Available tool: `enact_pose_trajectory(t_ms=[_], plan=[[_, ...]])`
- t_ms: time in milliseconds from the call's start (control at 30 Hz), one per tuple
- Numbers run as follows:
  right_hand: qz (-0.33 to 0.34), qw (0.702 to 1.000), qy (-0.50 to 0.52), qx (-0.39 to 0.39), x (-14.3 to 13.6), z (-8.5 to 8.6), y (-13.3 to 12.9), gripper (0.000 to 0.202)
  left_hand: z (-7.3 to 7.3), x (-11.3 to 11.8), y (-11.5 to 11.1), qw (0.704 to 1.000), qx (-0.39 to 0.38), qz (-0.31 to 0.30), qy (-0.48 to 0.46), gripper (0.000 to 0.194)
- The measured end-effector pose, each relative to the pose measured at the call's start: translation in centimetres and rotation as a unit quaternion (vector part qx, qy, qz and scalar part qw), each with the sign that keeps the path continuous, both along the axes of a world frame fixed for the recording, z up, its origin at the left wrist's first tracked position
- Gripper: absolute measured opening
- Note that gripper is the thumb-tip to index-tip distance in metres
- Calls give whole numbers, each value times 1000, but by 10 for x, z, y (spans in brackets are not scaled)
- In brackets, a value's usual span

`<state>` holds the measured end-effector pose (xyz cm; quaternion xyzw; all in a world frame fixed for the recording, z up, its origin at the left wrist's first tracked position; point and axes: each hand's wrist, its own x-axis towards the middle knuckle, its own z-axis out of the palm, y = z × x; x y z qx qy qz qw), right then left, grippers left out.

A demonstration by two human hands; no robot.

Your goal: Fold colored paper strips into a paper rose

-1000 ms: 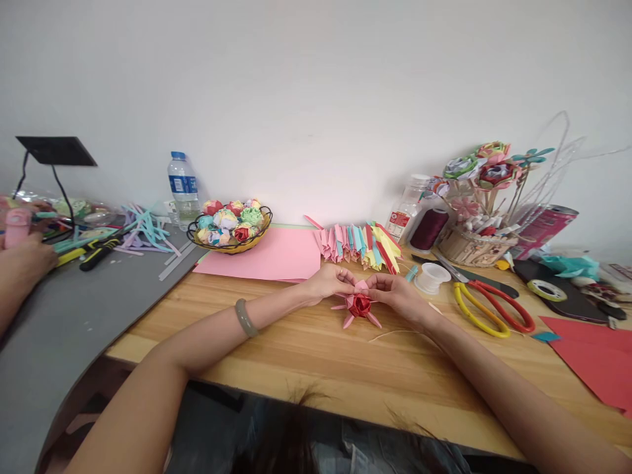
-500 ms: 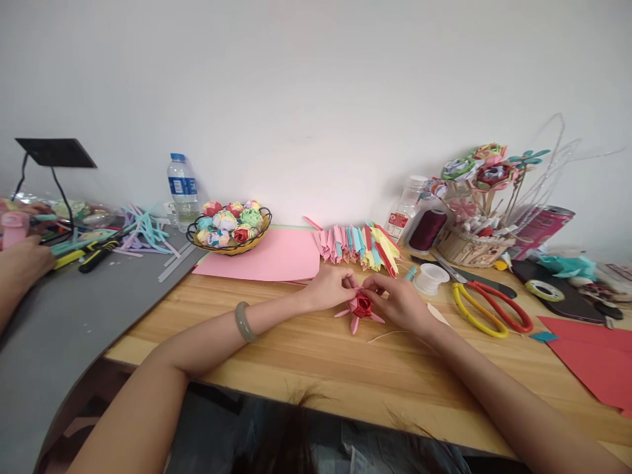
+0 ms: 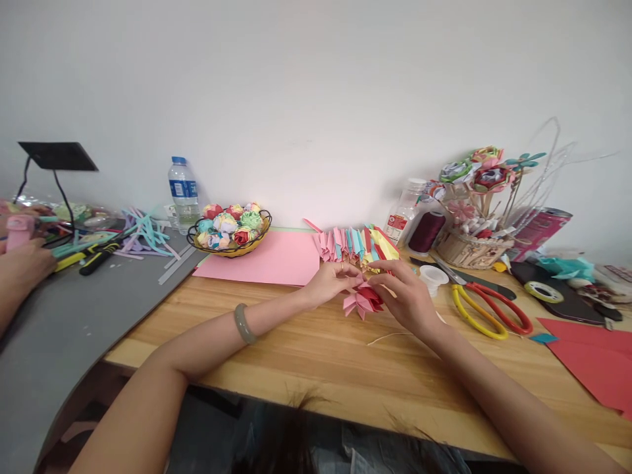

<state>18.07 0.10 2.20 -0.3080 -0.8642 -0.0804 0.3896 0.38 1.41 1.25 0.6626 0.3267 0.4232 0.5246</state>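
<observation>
A folded paper flower [image 3: 360,304], with pink outer petals and a red middle, is tilted on its side just above the wooden table. My left hand [image 3: 333,284], wearing a jade-like bangle, pinches its upper left edge between thumb and fingers. On the opposite side my right hand [image 3: 407,295] has bent fingers against the red part, its fingertips partly hidden behind the petals. A thin pale thread [image 3: 390,336] lies below the right hand. Behind the hands runs a row of folded paper pieces [image 3: 345,245] in pink, blue, yellow and red.
Scissors [image 3: 481,316] and a white spool [image 3: 433,278] lie to the right, near red paper [image 3: 587,355] and a basket of paper flowers [image 3: 474,250]. Left stand a bowl of paper balls [image 3: 241,250] and a water bottle [image 3: 182,191]. Another person's hand [image 3: 32,260] is far left.
The flower has been tipped, so its red middle now faces right and the pink petals show from the side. My right hand has lifted slightly and its fingers have shifted.
</observation>
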Motion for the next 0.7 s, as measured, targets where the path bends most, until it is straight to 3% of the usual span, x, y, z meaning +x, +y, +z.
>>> enact_pose_trajectory(t_ms=[100, 167, 300, 367, 533, 700], plan=[[-27, 997, 62, -47, -3, 4, -3, 8, 2, -1, -2, 994, 92, 52, 24, 19], [-48, 985, 104, -131, -5, 7, -5, 9, 2, -2, -4, 980, 171, 97, 36, 16], [-45, 927, 134, -347, -7, 11, -6, 29, -2, -2, -7, 957, 251, 139, 40, 13], [-21, 904, 136, -405, -7, 10, -4, 36, -5, -2, -6, 953, 265, 139, 40, 12], [-2, 885, 156, -438, -7, 4, 2, 40, -11, 0, -2, 961, 237, 140, 41, 10], [-28, 903, 161, -397, -8, 0, 4, 40, -14, 1, 0, 965, 210, 142, 64, 11]])
